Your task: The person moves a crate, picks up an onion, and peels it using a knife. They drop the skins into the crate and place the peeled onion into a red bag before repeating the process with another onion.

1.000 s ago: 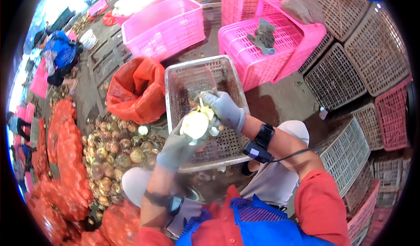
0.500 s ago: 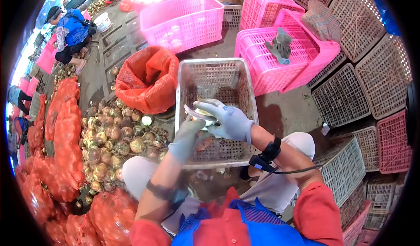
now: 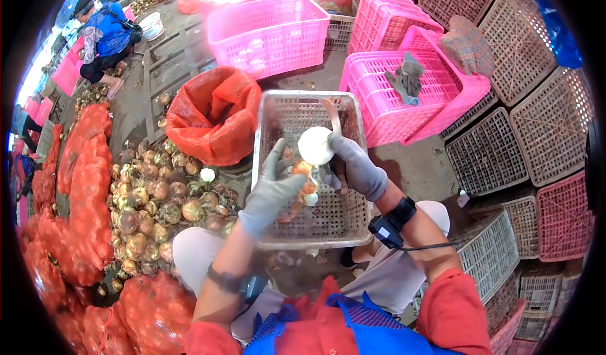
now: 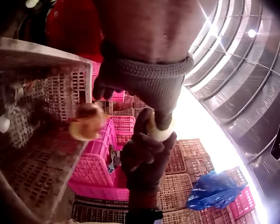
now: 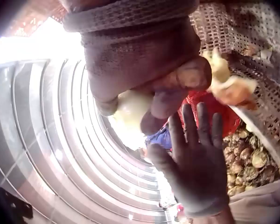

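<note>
In the head view my gloved right hand (image 3: 360, 167) grips a peeled white onion (image 3: 315, 145) over the grey crate (image 3: 368, 235). A blade-like tool (image 3: 333, 116) sticks up beside the onion from that hand. My gloved left hand (image 3: 273, 196) is to the left with fingers spread, holding nothing that I can see. Brown and yellow peel (image 3: 305, 173) hangs between the hands, apparently in the air above the crate. In the right wrist view the left hand (image 5: 193, 161) shows its palm with straight fingers, and peel (image 5: 235, 91) is beyond the right hand (image 5: 144, 70).
Unpeeled onions (image 3: 154, 206) lie heaped left of the crate, near an open red mesh sack (image 3: 211, 118). Filled red sacks (image 3: 88, 197) are farther left. Pink crates (image 3: 268, 36) stand ahead, one with grey gloves (image 3: 406, 78) on top. Stacked crates (image 3: 485, 150) line the right.
The hands, together around the onion half a second ago, have moved apart. The left hand has let go and spread its fingers; the onion is in the right hand, with peel loose between them.
</note>
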Available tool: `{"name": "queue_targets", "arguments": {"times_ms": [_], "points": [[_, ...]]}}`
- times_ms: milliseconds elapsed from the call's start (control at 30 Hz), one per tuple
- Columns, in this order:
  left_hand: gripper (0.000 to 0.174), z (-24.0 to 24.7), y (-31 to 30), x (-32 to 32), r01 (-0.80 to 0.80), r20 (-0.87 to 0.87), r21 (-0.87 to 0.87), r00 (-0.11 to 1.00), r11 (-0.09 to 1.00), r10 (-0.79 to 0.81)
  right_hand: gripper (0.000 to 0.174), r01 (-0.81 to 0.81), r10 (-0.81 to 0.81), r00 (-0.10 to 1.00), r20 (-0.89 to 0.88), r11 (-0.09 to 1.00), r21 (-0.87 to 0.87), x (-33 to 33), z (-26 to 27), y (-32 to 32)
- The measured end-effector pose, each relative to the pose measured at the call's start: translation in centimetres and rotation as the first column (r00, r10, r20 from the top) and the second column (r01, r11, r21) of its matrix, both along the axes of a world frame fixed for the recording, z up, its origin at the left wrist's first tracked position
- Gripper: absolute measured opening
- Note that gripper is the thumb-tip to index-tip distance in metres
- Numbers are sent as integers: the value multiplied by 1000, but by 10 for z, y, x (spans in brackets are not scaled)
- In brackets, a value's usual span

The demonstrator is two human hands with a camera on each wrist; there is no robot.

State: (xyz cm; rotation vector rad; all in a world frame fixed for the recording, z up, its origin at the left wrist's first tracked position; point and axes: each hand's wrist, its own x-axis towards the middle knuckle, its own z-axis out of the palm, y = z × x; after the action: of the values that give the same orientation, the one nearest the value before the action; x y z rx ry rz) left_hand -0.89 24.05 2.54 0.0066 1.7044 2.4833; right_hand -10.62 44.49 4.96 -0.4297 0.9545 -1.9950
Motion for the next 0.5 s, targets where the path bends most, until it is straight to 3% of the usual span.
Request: {"name": "queue_targets", "arguments": {"times_ms": [33,67,100,167,200,267,300,333,400,433,500], "points": [[71,8,-1,2,-61,-12,65,998,996,62,48,163,-111,960,-258,968,189,9,7,-10],[64,19,-4,4,4,42,166,999,986,-12,52,358,-157,842,-517,879,316,16,10,-17],[64,17,-7,3,-4,41,163,999,987,-3,61,385,-168,751,-638,897,217,18,4,-27],[63,2,-12,2,86,142,283,981,955,-131,61,529,-109,424,-899,836,148,30,-1,-26],[61,-1,-13,1,78,125,285,985,955,-117,61,523,-108,429,-897,839,149,31,-2,-27],[61,-2,-11,4,31,112,254,992,967,-61,54,542,-34,127,-991,839,40,29,-4,-25],[62,1,-10,4,-12,96,226,995,974,-10,54,545,-42,127,-991,838,35,28,-2,-22],[72,5,-11,4,7,68,206,997,979,-21,50,662,-30,137,-990,746,69,27,0,-19],[76,11,-9,3,-25,22,197,1000,980,21,35,801,-3,183,-983,580,147,24,9,-11],[79,13,-7,4,-64,-22,194,997,979,70,35,801,1,188,-982,579,154,24,6,-7],[79,11,-9,3,-62,-8,199,998,978,65,30,805,142,93,-985,572,158,25,0,-4]]}}
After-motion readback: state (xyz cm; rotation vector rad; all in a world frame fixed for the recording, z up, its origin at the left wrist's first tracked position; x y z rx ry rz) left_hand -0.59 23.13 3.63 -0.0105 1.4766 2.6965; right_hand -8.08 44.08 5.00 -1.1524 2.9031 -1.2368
